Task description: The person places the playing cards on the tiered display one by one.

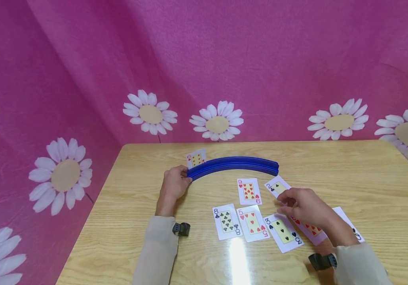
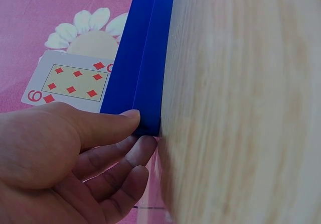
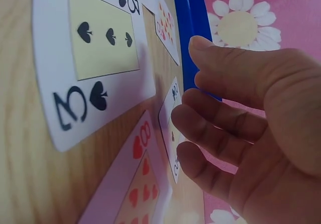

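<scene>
My left hand pinches the left end of a curved blue card holder, thumb on its face and fingers below the end, as the left wrist view shows. A six of diamonds stands at that end, its lower part hidden by the holder. My right hand hovers with loosely bent fingers at the near edge of a two of clubs, thumb apart from the fingertips. Under its wrist lies an eight of hearts, partly covered from view. A three of spades lies beside it.
Face up before the holder lie a nine of hearts, an eight of clubs and a five of hearts. Another black-suited card is half hidden behind the right forearm. A pink flowered cloth hangs behind the wooden table.
</scene>
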Tool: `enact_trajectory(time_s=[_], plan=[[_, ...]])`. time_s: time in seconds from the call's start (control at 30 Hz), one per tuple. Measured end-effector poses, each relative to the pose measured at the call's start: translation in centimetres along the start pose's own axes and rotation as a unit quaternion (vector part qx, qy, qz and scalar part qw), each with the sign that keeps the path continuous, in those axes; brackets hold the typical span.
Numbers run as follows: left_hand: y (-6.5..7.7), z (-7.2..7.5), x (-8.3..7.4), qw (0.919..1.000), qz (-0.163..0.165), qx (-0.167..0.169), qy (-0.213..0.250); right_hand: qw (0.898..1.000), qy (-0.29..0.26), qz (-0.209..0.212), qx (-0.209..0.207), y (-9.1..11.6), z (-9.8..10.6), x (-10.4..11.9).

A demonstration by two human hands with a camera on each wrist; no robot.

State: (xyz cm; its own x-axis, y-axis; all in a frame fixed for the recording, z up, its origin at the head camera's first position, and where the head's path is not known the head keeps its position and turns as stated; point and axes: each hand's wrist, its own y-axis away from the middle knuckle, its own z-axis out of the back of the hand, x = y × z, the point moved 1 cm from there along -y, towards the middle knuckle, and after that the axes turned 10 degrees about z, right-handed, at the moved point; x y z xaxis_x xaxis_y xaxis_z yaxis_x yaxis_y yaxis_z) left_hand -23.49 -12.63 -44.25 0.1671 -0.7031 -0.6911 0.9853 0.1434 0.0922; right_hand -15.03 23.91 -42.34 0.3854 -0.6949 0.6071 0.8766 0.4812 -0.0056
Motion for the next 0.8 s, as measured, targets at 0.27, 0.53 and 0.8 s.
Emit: enact_trajectory(time_s=[0.27, 0.53, 0.8], plan=[[0.0, 0.0, 0.0, 0.9999, 0.01, 0.005, 0.004, 1.0, -0.002, -0.025, 0.001, 0.6, -0.5, 0.1], [0.1, 0.1, -0.1, 0.9999, 0.014, 0.005, 0.006, 1.0, 0.005, -0.006, -0.001, 1.0, -0.9, -0.1], [0.1, 0.0, -0.1, 0.9999, 0.014, 0.005, 0.005, 1.0, 0.02, 0.005, 0.005, 1.2, -1.3, -0.3]])
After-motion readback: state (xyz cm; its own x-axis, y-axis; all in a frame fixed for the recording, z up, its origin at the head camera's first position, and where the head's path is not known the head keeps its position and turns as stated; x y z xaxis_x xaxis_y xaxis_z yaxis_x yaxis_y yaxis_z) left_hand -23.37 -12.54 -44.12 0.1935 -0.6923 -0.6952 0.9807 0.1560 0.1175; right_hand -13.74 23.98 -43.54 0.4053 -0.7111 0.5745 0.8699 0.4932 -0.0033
